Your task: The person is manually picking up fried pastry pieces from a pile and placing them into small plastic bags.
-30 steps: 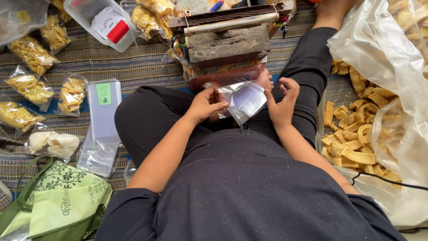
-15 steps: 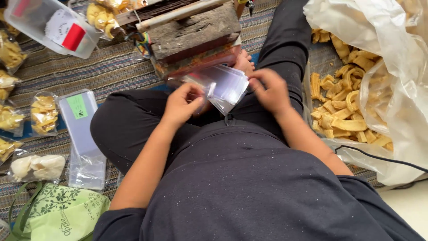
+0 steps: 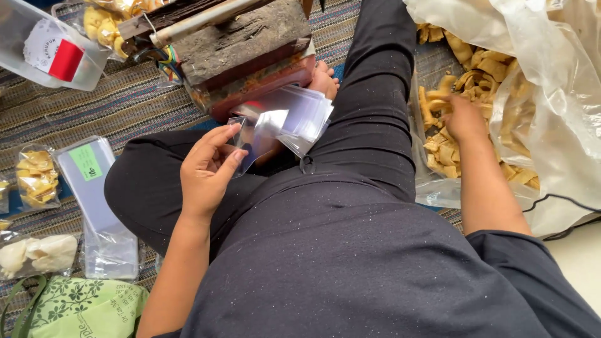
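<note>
I sit cross-legged in dark clothes on a striped mat. My left hand (image 3: 206, 172) holds a small clear plastic bag (image 3: 275, 125) by its mouth, over my lap. My right hand (image 3: 464, 117) is stretched out to the right, its fingers down among yellow chips (image 3: 447, 150) that lie in a large clear plastic sack (image 3: 551, 112); whether the fingers have closed on chips is hidden. In front of my knees stands a worn wooden and red sealing device (image 3: 247, 53), with my bare foot (image 3: 325, 78) beside it.
On the left lie a stack of empty clear bags (image 3: 100, 200) with a green label, small filled chip packets (image 3: 37, 178), a packet of pale crackers (image 3: 34, 253), a clear tub (image 3: 50, 50) with a red label, and a green cloth bag (image 3: 84, 310). A black cable (image 3: 563, 203) runs at the right.
My right hand has let go of the small bag and reached right into the chips in the sack. My left hand still holds the bag. The view has swung to the right.
</note>
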